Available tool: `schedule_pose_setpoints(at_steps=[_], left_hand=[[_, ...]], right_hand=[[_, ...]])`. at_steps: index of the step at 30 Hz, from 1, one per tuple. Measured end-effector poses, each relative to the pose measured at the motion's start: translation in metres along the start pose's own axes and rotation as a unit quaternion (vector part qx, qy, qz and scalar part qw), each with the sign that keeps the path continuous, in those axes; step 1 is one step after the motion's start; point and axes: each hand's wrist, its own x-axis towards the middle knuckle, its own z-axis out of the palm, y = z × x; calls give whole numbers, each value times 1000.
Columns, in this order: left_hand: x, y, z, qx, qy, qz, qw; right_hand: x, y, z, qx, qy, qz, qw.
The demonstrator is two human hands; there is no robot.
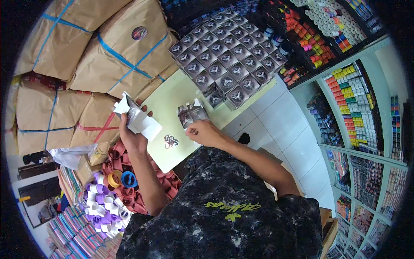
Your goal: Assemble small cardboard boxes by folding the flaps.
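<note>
My left hand grips a small carton, grey printed outside and white inside, with its end flaps standing open. It is tilted above the left part of the pale yellow-green table. My right hand is closed, fingers curled, at the near edge of another dark printed carton with white flaps. Whatever the fingers pinch is hidden. Between my hands lies a small heap of black, white and red bits, too small to name.
Many closed dark boxes stand stacked at the table's far end. Brown wrapped parcels with blue straps rise at the left. Below them are reddish-brown plastic pieces and white and purple spools. Shelves of coloured spools line the right.
</note>
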Motion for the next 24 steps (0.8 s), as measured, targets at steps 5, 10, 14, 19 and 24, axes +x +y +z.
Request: schedule_pose_setpoints(at_steps=[5,10,14,19,24], left_hand=[[-3,8,-9,4,31,12,999],[-3,0,-6,38,31,6,999],[3,-17,1,33,5,-49,998],[3,-51,35,75,-58,-94,991],[1,-84,71,123,-152,-144,970]], right_hand=[[21,-10,24,54,9,-17,998],[13,-2,6,47,6,64,997],[1,4,-17,145,72,57,985],[-17,-23,-63,184,116,59,974],[-38,-50,-102,252,179,36,950]])
